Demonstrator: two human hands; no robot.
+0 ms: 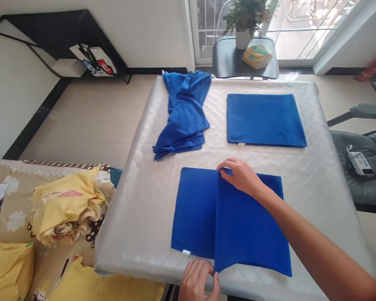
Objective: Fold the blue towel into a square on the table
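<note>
A blue cloth lies partly folded near the front of the table, its right part lifted over toward the left. My right hand pinches the far corner of the folded edge. At the near corner of that same edge, my left hand has thumb and fingers closed on the cloth. A small white tag shows on the lower layer. Beyond, a neatly folded blue cloth lies flat at the right, and a crumpled pile of blue cloths lies at the back left.
The table has a shiny pale cover. A bed with yellow bedding is at the left. Behind the table, a chair holds a potted plant and a tissue pack. A dark armchair stands at the right.
</note>
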